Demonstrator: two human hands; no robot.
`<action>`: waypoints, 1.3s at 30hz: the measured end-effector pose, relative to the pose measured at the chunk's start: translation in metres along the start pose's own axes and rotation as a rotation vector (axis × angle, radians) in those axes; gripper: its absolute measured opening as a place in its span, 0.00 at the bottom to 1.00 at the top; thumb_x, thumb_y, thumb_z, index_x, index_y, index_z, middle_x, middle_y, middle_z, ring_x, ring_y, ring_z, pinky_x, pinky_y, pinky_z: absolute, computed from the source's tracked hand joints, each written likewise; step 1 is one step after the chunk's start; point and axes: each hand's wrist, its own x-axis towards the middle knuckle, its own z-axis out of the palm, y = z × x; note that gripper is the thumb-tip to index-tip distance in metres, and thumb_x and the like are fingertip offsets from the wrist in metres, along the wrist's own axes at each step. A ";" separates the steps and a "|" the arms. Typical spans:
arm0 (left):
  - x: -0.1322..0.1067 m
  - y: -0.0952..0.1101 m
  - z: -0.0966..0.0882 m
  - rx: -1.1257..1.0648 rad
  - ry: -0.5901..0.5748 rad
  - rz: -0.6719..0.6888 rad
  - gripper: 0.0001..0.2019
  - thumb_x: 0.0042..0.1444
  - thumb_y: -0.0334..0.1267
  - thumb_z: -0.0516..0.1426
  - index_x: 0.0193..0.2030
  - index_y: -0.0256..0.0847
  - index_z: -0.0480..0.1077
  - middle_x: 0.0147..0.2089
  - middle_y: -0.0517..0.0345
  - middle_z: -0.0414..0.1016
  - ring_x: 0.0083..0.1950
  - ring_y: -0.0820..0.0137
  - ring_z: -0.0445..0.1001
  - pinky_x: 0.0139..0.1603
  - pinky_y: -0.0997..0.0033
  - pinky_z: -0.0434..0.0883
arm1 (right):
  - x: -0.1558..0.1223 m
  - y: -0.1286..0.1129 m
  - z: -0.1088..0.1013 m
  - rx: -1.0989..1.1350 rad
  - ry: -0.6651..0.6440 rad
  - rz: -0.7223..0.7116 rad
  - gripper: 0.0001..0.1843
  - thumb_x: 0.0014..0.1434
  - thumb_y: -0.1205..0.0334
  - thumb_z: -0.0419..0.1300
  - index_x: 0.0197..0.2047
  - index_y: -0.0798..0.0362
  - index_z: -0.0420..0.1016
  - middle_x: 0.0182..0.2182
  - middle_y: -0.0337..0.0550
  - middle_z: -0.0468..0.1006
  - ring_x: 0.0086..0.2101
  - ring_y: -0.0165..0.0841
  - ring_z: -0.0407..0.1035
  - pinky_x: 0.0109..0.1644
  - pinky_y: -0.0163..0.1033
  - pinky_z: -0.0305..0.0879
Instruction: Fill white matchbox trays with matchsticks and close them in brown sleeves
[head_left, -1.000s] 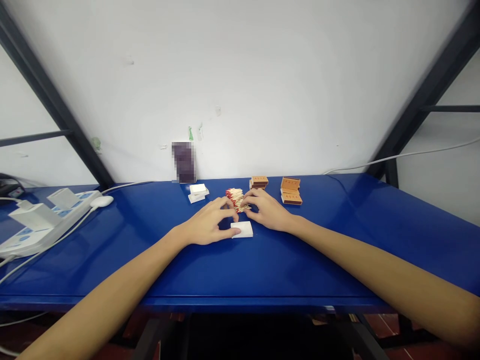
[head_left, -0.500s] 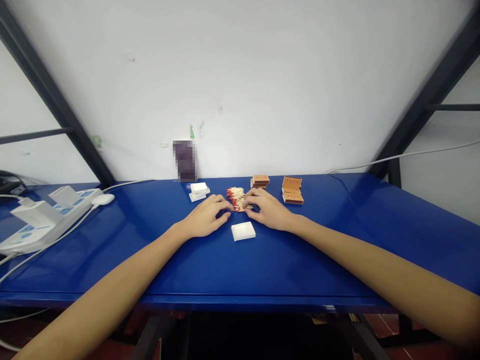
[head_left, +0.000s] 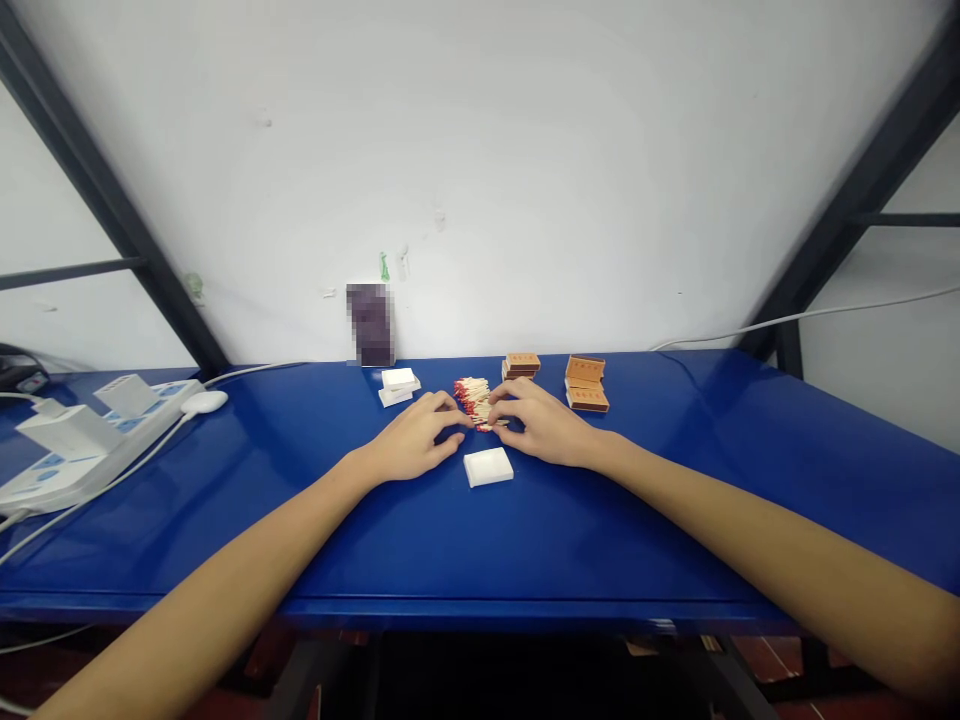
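A heap of red-tipped matches [head_left: 471,394] lies on the blue table [head_left: 420,550] between my two hands. My left hand [head_left: 420,435] rests at the heap's left side, thumb and forefinger apart, the forefinger tip touching the nearest matches. From the right, my right hand [head_left: 538,422] reaches the heap with its fingers spread, fingertips against the match sticks. Part of the heap's near right side is hidden by those fingers. Just in front of the matches lies a white matchbox tray [head_left: 488,467], which neither hand touches.
Several white trays [head_left: 398,386] are piled left of the matches. Orange matchbox sleeves [head_left: 521,364] are stacked behind my right hand, with more sleeves [head_left: 587,395] farther right. A dark pixelated panel [head_left: 370,325] leans on the wall. A power strip [head_left: 71,455] with cables occupies the left side.
My left thumb and forefinger have parted a little more. Some matches at the near edge of the heap have shifted slightly towards me. The white tray stays in place.
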 end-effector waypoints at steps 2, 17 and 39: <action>0.000 0.000 0.000 0.003 0.001 0.003 0.13 0.66 0.37 0.51 0.53 0.42 0.72 0.49 0.50 0.67 0.51 0.63 0.67 0.55 0.60 0.67 | -0.001 -0.002 -0.003 -0.023 -0.014 -0.020 0.07 0.63 0.65 0.58 0.37 0.52 0.78 0.44 0.49 0.75 0.45 0.41 0.66 0.49 0.48 0.65; -0.001 -0.001 0.002 0.021 -0.017 0.015 0.14 0.66 0.37 0.51 0.53 0.44 0.73 0.49 0.51 0.68 0.51 0.63 0.67 0.55 0.59 0.67 | -0.003 -0.012 -0.004 -0.043 -0.101 0.137 0.08 0.63 0.65 0.57 0.39 0.51 0.77 0.34 0.42 0.72 0.36 0.33 0.67 0.38 0.37 0.61; 0.000 -0.002 0.002 0.011 0.006 0.019 0.12 0.65 0.37 0.51 0.49 0.43 0.73 0.48 0.51 0.69 0.50 0.63 0.67 0.54 0.60 0.68 | 0.000 -0.010 0.007 0.041 -0.045 0.104 0.07 0.64 0.65 0.58 0.38 0.52 0.78 0.35 0.43 0.75 0.39 0.35 0.68 0.42 0.39 0.62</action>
